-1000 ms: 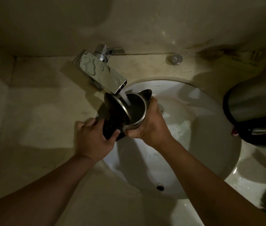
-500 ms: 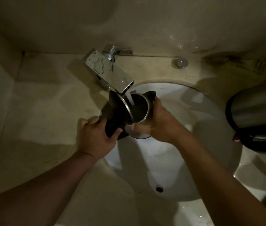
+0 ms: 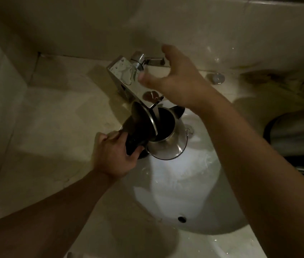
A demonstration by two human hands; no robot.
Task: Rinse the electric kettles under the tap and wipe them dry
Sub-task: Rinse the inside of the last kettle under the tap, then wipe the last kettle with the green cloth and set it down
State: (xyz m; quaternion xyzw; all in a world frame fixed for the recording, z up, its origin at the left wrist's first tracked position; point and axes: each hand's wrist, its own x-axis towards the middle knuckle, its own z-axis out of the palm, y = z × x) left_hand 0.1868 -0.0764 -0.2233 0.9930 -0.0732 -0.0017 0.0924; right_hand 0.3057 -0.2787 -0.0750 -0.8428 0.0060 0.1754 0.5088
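- Kettle (image 3: 163, 135), steel-bodied with a dark hinged lid standing open, sits at frame centre, held over the left edge of the white sink (image 3: 194, 183) with its mouth right under the tap (image 3: 129, 81) outlet; that placing lets water fall straight inside, though no stream is plain in this dim light.
- Left hand (image 3: 113, 157), centre-left, has its fingers and thumb wrapped round the black handle and carries the kettle alone, tilted slightly; holding by the handle keeps the open top clear of the spout.
- Right hand (image 3: 173, 79), upper centre of the frame, holds nothing: its fingers are loosely spread and blurred, poised just beside the chrome lever (image 3: 154, 61) at the back of the tap. I judge it is going for the lever to alter or stop the flow; whether it touches the lever I cannot tell.
- Second kettle (image 3: 296, 138), a steel body with a dark base band, rests at the right edge on the tabletop (image 3: 54, 108) beside the sink, well apart from both hands, presumably awaiting its turn or already rinsed.
- Wiping dry looks not yet begun; no cloth can be made out.
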